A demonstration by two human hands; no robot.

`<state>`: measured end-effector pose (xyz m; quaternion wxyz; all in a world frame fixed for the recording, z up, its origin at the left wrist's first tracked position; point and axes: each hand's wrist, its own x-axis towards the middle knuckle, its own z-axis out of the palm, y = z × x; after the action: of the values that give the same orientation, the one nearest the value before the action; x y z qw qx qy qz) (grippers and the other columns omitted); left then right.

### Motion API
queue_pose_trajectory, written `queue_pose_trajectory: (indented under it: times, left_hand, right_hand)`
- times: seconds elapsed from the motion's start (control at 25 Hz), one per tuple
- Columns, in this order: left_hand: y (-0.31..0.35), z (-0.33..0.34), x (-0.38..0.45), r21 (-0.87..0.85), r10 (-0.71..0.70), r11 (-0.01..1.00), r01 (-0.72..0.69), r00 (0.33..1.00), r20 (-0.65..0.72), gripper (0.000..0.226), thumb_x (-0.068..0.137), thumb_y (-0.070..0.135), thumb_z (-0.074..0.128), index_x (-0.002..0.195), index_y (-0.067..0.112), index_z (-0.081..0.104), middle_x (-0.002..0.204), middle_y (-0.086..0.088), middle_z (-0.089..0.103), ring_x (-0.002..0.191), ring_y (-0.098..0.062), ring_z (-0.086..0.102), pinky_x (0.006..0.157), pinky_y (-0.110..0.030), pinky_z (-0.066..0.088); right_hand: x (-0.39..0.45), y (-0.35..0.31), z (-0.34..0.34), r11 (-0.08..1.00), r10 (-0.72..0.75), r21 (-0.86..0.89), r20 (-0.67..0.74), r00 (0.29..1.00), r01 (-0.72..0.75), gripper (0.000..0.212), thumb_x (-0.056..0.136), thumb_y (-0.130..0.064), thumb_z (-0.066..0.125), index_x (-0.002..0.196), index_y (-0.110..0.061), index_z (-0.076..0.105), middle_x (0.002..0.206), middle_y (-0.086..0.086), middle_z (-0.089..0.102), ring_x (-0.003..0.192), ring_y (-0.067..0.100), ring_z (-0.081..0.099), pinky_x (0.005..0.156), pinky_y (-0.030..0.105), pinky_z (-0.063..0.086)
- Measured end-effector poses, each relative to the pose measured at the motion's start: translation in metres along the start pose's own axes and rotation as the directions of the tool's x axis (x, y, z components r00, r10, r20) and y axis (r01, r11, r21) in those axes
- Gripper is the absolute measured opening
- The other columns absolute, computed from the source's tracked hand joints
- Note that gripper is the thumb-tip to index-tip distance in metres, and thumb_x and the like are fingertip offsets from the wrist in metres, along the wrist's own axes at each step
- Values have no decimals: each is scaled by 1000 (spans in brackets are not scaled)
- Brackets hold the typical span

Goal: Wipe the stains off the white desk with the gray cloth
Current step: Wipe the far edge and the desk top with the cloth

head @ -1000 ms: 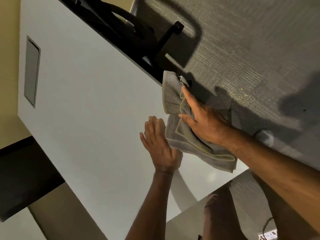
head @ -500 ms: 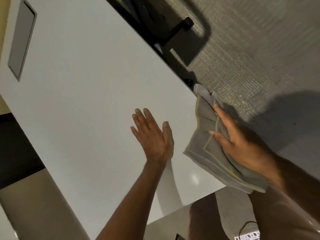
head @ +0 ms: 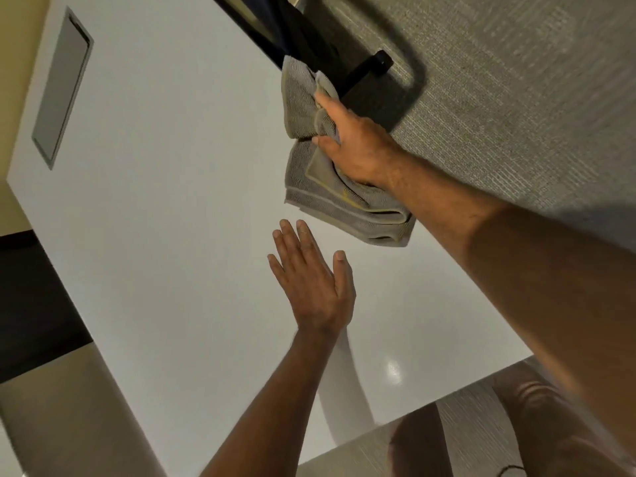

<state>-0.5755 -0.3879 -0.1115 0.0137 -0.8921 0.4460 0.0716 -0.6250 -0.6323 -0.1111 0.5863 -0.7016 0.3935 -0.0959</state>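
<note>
near the desk's right-hand edge, the gray cloth (head: 339, 197) lies bunched and folded on the white desk (head: 165, 208), with one end crumpled up toward the dark gap beside the gray carpet (head: 516, 80). the right hand (head: 358, 146) presses down on top of it, fingers spread over the folds and curled slightly into the fabric, holding it against the surface rather than pinching it. the left hand (head: 315, 280) rests flat on the bare desk just beside the cloth, fingers straight and close together, holding nothing. a recessed gray panel (head: 63, 87) sits well apart at the far corner.

the cloth looks soft, light and limp (a ribbed microfibre, by the look of it), so it will likely bunch and slide under the palm rather than keep its shape. a flat palm over the thick folded middle should give the best control; gripping a loose corner would probably just drag it. no stains are plain to see on the desk from here.
</note>
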Motion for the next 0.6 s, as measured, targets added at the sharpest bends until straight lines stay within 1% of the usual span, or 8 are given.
queue_pose_trajectory:
  times: [0.12,0.24,0.32,0.4,0.44,0.48,0.56,0.6]
  left_hand:
    - [1,-2,0,-18,-10,1000,10,1000,10,73,107,51,17,168,12,9,177,-10,2,165,-26,-2,132,-57,7]
    - [0,-3,0,-23,-15,1000,15,1000,20,72,103,40,22,168,12,8,177,-11,2,165,-27,-2,132,-57,7]
    - [1,-4,0,-22,-18,1000,19,999,31,73,102,38,23,168,12,8,177,-11,1,165,-28,-3,132,-58,7]
    - [2,-6,0,-27,-17,999,18,999,42,74,102,40,22,168,11,8,177,-12,0,165,-28,-4,132,-57,5]
    - [3,-6,-1,-31,-16,999,17,999,42,74,102,41,23,168,10,8,177,-12,0,165,-29,-4,132,-57,5]
    - [3,-6,-1,-35,-16,999,17,999,38,74,102,41,23,168,10,9,177,-13,1,165,-29,-3,132,-57,4]
    - [1,-5,0,-35,-14,999,15,999,30,74,103,43,24,168,10,11,177,-13,3,165,-30,-2,132,-58,5]
    - [1,-4,0,-31,-12,999,13,1000,29,74,104,44,24,168,10,11,177,-13,3,165,-30,-2,132,-58,6]
  right_hand:
    - [-16,9,-3,999,-26,37,11,1000,26,71,109,-32,55,168,-35,16,159,14,51,140,34,55,116,46,47]
    - [-70,35,-5,997,-26,71,8,1000,25,70,107,-31,58,165,-42,19,156,11,55,139,30,57,115,43,48]
    - [-132,60,-8,994,21,108,3,1000,-21,71,106,-31,60,164,-46,22,158,3,55,144,21,53,121,37,41]
    - [-205,82,-12,988,101,119,18,995,-102,68,103,-47,57,161,-56,22,138,-18,68,122,11,67,108,31,52]
    - [-237,90,-14,982,139,125,29,990,-142,66,101,-56,53,159,-61,20,130,-32,66,113,2,68,100,23,53]
    - [-262,97,-14,977,163,136,38,986,-166,65,100,-60,49,158,-63,20,134,-42,58,121,-6,63,103,22,50]
    - [-286,107,-12,973,168,153,45,985,-173,63,103,-51,48,158,-63,18,151,-50,37,139,-20,41,115,25,37]
    - [-285,107,-12,976,159,144,43,986,-163,65,103,-49,49,157,-64,17,153,-51,32,140,-24,35,114,23,35]
